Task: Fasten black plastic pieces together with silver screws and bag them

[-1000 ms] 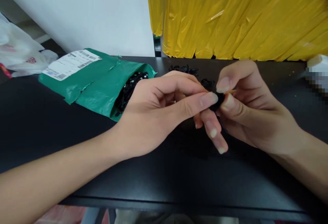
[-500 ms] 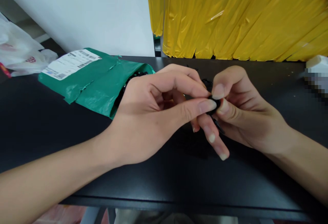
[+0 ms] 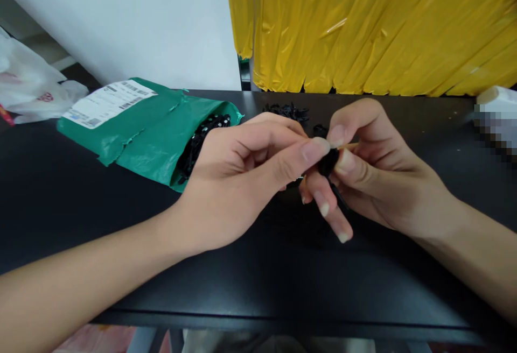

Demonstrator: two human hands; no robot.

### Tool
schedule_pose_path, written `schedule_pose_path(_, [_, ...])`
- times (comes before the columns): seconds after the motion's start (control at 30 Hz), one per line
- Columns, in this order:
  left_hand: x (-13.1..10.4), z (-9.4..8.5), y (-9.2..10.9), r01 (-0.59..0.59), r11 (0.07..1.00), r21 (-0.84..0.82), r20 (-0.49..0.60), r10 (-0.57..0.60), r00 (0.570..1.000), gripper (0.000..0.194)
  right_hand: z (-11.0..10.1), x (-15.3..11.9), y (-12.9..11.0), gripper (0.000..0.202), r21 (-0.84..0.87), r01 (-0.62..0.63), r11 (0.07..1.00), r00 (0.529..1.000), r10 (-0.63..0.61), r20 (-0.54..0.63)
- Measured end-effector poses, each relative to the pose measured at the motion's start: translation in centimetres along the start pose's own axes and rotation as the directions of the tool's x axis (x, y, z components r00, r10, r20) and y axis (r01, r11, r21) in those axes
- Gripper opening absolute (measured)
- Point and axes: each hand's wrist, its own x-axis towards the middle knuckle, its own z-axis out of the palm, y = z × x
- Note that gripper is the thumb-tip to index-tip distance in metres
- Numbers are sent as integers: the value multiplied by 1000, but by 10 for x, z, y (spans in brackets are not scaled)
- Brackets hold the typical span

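Observation:
A small black piece (image 3: 328, 163), soft-looking and of a kind I cannot make out, is pinched between both hands above the table. My left hand (image 3: 242, 186) grips its upper left side between thumb and forefinger, while the lower fingers stretch out beneath. On the other side, the thumb and forefinger of my right hand (image 3: 388, 186) press on the same piece. A thin dark strip hangs below it. Much of the piece is hidden by fingers. Left of my hands lies a torn-open green plastic mailer (image 3: 149, 138), with black pieces bearing shiny dots (image 3: 197, 140) at its mouth.
A small heap of black bits (image 3: 287, 111) lies behind my hands on the black table (image 3: 250, 283). White plastic bags (image 3: 36, 84) are at far left, a white object (image 3: 498, 105) at far right. A white panel (image 3: 161, 25) and yellow plastic sheeting (image 3: 355, 30) stand behind.
Both hands have shifted slightly left, with the black piece still between them. My left hand sits a little lower at the knuckles, and more of the black heap behind shows.

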Motion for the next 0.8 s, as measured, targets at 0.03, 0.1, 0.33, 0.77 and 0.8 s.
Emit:
schedule_pose_path(0.03, [-1, 1, 1, -1, 1000, 20, -30, 2, 1000, 30, 0, 0, 0, 11, 2, -3, 1000, 1000, 3, 2])
schedule_pose_path(0.1, [-2, 2, 1, -26, 998, 50, -48, 28, 998, 26, -1, 0, 0, 10, -4, -19, 1000, 1000, 19, -2])
schedule_pose_path(0.33, [-7, 1, 1, 14, 998, 65, -94, -8, 996, 17, -1, 0, 4, 10, 1, 6, 1000, 1000, -6, 10])
schedule_pose_path(0.77, [-5, 0, -4, 107, 976, -192, 6, -108, 994, 24, -1, -2, 1, 12, 5, -18, 1000, 1000, 18, 20])
schedule_pose_path(0.8, [-4, -1, -6, 104, 975, -194, 19, -102, 995, 24, -1, -2, 0, 13, 1, -8, 1000, 1000, 8, 17])
